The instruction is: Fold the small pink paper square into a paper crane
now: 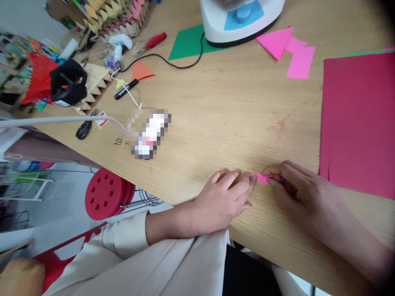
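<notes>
A small folded piece of pink paper (pixel 262 178) lies low over the wooden table near its front edge, between my two hands. My left hand (pixel 224 199) has its fingers pressed together on the paper's left end, covering that part. At the right end, my right hand (pixel 304 191) pinches the paper between thumb and forefinger. Only the short middle stretch of the paper shows. Further back on the table are pink paper pieces (pixel 300 62), one of them a folded triangle (pixel 276 42).
Dark red sheets (pixel 358 123) lie at the right. A white device (pixel 243 20) stands at the back on green paper (pixel 185 43). A blurred phone (pixel 152 133), black marker (pixel 126 89), scissors (pixel 84 127) and cables are leftward. Red stools (pixel 105 193) stand below. Another person's hand (pixel 21 275) shows lower left.
</notes>
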### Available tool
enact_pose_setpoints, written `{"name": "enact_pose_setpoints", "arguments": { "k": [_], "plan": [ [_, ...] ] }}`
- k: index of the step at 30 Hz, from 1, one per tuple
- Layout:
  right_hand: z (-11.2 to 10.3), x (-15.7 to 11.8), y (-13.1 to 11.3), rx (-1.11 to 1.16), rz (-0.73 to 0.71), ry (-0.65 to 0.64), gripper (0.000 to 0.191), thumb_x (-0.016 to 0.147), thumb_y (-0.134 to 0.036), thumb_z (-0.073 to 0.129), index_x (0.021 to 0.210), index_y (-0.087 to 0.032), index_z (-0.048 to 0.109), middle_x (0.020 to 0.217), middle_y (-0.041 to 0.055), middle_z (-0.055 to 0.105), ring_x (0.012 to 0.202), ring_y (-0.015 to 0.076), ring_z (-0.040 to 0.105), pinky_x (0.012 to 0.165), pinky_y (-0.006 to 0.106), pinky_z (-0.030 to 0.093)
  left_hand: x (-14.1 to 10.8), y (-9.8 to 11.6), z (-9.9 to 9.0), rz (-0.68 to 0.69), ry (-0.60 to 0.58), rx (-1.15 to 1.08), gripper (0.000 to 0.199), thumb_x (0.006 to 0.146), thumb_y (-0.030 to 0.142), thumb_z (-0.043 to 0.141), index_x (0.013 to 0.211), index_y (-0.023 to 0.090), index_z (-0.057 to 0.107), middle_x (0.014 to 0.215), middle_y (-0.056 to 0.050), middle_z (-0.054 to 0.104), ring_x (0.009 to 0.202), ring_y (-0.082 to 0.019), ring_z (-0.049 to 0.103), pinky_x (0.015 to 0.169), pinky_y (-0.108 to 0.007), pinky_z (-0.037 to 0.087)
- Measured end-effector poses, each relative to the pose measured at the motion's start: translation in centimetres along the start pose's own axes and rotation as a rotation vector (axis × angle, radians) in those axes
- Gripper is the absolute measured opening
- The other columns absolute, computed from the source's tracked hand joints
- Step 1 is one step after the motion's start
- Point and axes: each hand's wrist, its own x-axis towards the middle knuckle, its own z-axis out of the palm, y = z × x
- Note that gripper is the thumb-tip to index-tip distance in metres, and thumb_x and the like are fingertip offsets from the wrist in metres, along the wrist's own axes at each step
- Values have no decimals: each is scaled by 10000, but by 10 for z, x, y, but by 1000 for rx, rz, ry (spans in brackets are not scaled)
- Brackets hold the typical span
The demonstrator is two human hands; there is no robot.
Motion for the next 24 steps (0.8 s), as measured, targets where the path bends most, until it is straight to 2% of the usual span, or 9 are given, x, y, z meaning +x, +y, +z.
{"name": "enact_pose_setpoints", "arguments": {
  "k": [10, 16, 24],
  "plan": [
    [-9, -1, 2, 85, 38, -6, 205, 967, -300, 486, 1096, -221, 625, 833, 20, 660, 623, 148, 581, 540, 273, 433, 5, 4, -8, 0, -68, 86, 659, 983, 528, 469, 1498, 124, 391, 1295, -95, 553, 1099, -222, 471, 896, -338, 389],
    [-9, -1, 3, 100, 58, -33, 218, 976, -316, 474, 1114, -227, 616, 891, 25, 670, 700, 156, 607, 590, 281, 455, 7, 8, -12, -7, -135, 130, 744, 953, 619, 445, 1526, 153, 356, 1314, -93, 527, 1060, -221, 470, 887, -330, 409],
    [-7, 0, 5, 63, 26, -29, 200, 975, -293, 467, 1107, -237, 607, 895, 18, 660, 729, 160, 607, 605, 289, 448, 10, 10, -14, -9, -143, 138, 807, 899, 680, 485, 1517, 173, 379, 1299, -96, 535, 1017, -228, 479, 846, -326, 439]
  ]
}}
